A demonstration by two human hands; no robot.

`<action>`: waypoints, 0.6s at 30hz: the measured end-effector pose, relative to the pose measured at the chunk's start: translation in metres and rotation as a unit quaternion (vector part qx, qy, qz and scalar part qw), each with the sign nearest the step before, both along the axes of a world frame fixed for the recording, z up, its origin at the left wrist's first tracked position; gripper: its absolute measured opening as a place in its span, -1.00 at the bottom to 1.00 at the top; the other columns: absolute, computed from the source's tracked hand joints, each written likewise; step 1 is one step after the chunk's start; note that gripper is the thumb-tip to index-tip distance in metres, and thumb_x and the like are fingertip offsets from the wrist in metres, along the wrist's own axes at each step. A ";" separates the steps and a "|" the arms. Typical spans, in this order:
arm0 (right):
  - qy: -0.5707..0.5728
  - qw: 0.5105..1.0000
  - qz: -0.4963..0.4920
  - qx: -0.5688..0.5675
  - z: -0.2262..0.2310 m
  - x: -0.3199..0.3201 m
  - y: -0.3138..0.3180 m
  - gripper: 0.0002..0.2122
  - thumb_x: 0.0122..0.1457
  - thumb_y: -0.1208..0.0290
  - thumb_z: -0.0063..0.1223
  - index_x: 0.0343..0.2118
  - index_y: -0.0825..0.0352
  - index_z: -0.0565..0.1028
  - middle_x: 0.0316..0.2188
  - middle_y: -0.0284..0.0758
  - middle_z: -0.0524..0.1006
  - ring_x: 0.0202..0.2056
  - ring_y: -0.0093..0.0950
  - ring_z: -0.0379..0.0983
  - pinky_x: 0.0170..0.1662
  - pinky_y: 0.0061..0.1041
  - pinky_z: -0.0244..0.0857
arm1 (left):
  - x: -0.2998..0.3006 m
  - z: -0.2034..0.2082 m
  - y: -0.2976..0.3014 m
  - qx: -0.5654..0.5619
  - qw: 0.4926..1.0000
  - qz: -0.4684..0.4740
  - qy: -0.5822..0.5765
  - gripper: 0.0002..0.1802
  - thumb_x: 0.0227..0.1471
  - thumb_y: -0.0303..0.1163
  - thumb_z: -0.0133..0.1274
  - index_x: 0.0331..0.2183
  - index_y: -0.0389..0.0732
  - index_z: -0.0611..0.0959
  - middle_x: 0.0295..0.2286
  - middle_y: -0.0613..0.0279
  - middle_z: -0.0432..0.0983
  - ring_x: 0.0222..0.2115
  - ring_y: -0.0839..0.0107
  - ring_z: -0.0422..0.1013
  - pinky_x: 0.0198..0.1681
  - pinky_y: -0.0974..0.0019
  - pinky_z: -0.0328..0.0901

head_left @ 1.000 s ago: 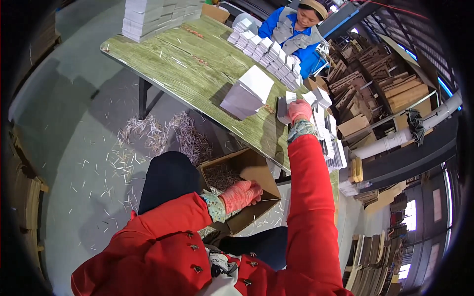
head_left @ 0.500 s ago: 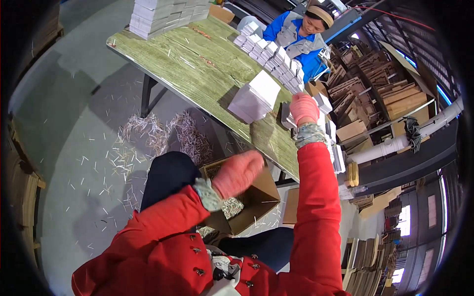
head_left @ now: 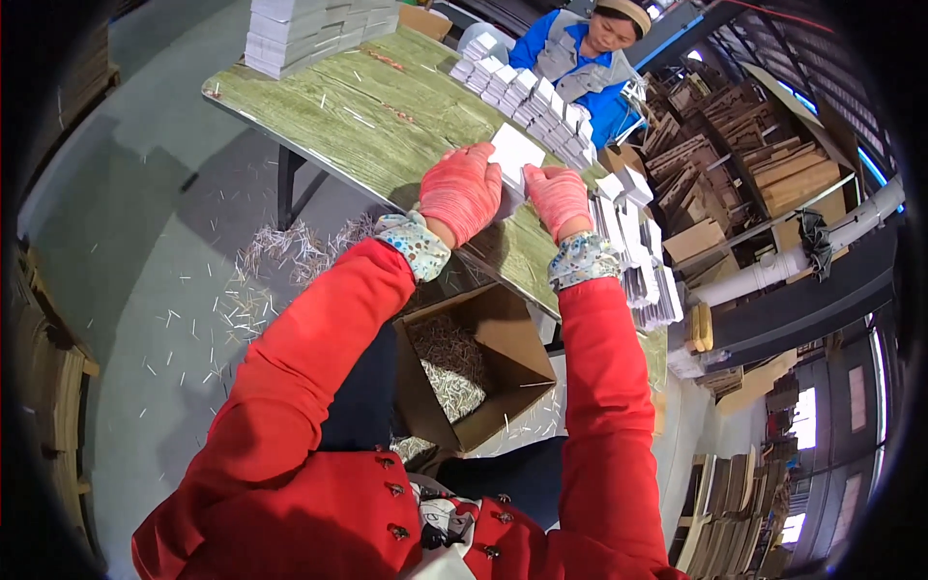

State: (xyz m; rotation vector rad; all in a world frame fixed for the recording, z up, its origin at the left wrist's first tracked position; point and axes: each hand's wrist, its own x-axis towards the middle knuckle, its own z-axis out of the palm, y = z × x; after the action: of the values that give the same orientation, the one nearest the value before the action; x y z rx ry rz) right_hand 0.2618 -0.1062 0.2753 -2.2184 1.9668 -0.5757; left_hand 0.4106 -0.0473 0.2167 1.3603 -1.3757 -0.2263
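Observation:
A squared stack of white cards (head_left: pixel 517 148) stands on the green wood-grain table (head_left: pixel 319 106), between my two pink-gloved hands. My left hand (head_left: pixel 462 191) curls around its left side, thumb toward the stack. My right hand (head_left: pixel 559 198) presses on its near right side, fingers bent in; the fingertips are partly hidden. Right of my right hand lie rows of thin white card bundles (head_left: pixel 633 242) along the table's edge. Farther off, several small white stacks (head_left: pixel 527 101) stand in a slanting row.
Below the table's near edge an open cardboard box (head_left: pixel 512 338) holds paper strips, and more strips litter the floor (head_left: pixel 184 290). Tall white stacks (head_left: pixel 290 39) stand at the table's far left. Across the table sits a co-worker (head_left: pixel 570 58) in blue sleeves and grey vest. Scrap-filled shelving (head_left: pixel 735 164) is at right.
My left hand has risen from above the box to the left side of the card stack. My right hand has come left from the bundles to the stack's right side.

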 end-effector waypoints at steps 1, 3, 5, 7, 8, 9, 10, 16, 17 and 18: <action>0.000 1.000 0.003 -0.010 -0.001 -0.002 0.002 -0.59 0.03 0.08 -0.02 -0.37 0.42 0.57 -0.43 0.01 0.54 -0.28 -0.06 0.48 -0.17 -0.27 0.33 | -0.002 0.001 0.001 0.004 1.000 0.001 0.008 -0.67 0.05 -0.22 -0.04 -0.16 -0.16 0.56 -0.22 -0.07 0.49 -0.17 -0.01 0.38 -0.10 0.08 0.28; -0.013 1.000 0.003 -0.025 -0.004 -0.009 0.002 -0.61 0.04 0.11 0.01 -0.36 0.42 0.57 -0.46 -0.06 0.55 -0.34 -0.18 0.49 -0.21 -0.32 0.33 | -0.007 0.004 0.002 0.012 1.000 -0.002 0.017 -0.67 0.04 -0.22 -0.04 -0.18 -0.15 0.56 -0.23 -0.05 0.50 -0.17 -0.01 0.38 -0.09 0.08 0.28; -0.034 0.998 0.005 -0.056 -0.005 -0.016 0.002 -0.65 0.06 0.17 0.06 -0.34 0.44 0.57 -0.54 -0.18 0.57 -0.46 -0.41 0.50 -0.30 -0.43 0.35 | -0.013 0.007 0.003 0.025 0.999 -0.007 0.041 -0.67 0.01 -0.21 -0.04 -0.20 -0.15 0.58 -0.26 -0.01 0.51 -0.16 0.01 0.37 -0.08 0.08 0.27; -0.098 0.992 0.019 -0.072 -0.008 -0.018 0.000 -0.66 0.07 0.20 0.07 -0.30 0.45 0.56 -0.49 -0.20 0.58 -0.44 -0.43 0.50 -0.31 -0.44 0.35 | -0.018 0.008 0.005 0.016 0.999 -0.001 0.046 -0.68 0.01 -0.22 -0.03 -0.21 -0.14 0.58 -0.27 0.00 0.51 -0.17 0.01 0.37 -0.08 0.08 0.27; -0.159 0.983 0.033 -0.087 -0.009 -0.019 0.000 -0.66 0.07 0.24 0.08 -0.26 0.46 0.54 -0.45 -0.22 0.58 -0.42 -0.45 0.49 -0.32 -0.44 0.35 | -0.020 0.007 0.008 0.008 0.999 0.006 0.053 -0.69 0.01 -0.22 -0.02 -0.21 -0.14 0.58 -0.28 0.00 0.52 -0.17 0.01 0.37 -0.08 0.08 0.27; -0.219 0.969 0.046 -0.102 -0.009 -0.020 0.002 -0.67 0.07 0.27 0.09 -0.23 0.48 0.53 -0.40 -0.24 0.59 -0.40 -0.48 0.49 -0.32 -0.45 0.35 | -0.023 0.008 0.010 -0.001 0.998 0.012 0.061 -0.70 0.00 -0.23 -0.01 -0.22 -0.14 0.59 -0.30 0.00 0.52 -0.17 0.01 0.37 -0.09 0.08 0.27; -0.221 0.969 0.045 -0.103 -0.009 -0.023 0.004 -0.67 0.07 0.27 0.09 -0.23 0.48 0.53 -0.40 -0.24 0.59 -0.40 -0.48 0.49 -0.32 -0.45 0.35 | -0.026 0.008 0.011 -0.002 0.998 0.010 0.059 -0.70 0.00 -0.23 -0.01 -0.22 -0.14 0.59 -0.30 0.00 0.52 -0.17 0.01 0.37 -0.09 0.08 0.27; -0.460 0.887 0.047 0.006 0.013 -0.020 0.037 -0.64 0.06 0.36 0.13 -0.11 0.46 0.48 -0.30 -0.30 0.56 -0.37 -0.53 0.45 -0.31 -0.57 0.32 | -0.026 0.012 0.025 -0.038 0.997 0.019 0.072 -0.74 -0.01 -0.26 0.03 -0.25 -0.12 0.60 -0.31 0.01 0.51 -0.20 0.03 0.37 -0.10 0.09 0.27; -0.491 0.869 0.056 0.018 0.016 -0.024 0.043 -0.64 0.05 0.36 0.14 -0.10 0.44 0.48 -0.31 -0.31 0.56 -0.38 -0.54 0.44 -0.30 -0.59 0.32 | -0.026 0.014 0.029 -0.054 0.995 0.020 0.079 -0.76 -0.01 -0.28 0.03 -0.26 -0.12 0.60 -0.31 0.01 0.51 -0.20 0.03 0.37 -0.10 0.09 0.27; -0.491 0.869 0.056 0.017 0.019 -0.031 0.049 -0.64 0.05 0.36 0.14 -0.10 0.44 0.48 -0.31 -0.31 0.56 -0.38 -0.54 0.44 -0.30 -0.59 0.32 | -0.026 0.016 0.035 -0.054 0.995 0.018 0.079 -0.76 -0.01 -0.28 0.03 -0.26 -0.12 0.60 -0.31 0.01 0.51 -0.20 0.03 0.37 -0.10 0.09 0.27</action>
State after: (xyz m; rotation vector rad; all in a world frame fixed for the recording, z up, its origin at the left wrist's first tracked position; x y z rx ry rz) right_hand 0.2307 -0.0577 0.2939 -1.4687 1.2618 -1.2950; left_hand 0.3849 -0.0124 0.2325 1.2495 -1.2130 -0.2262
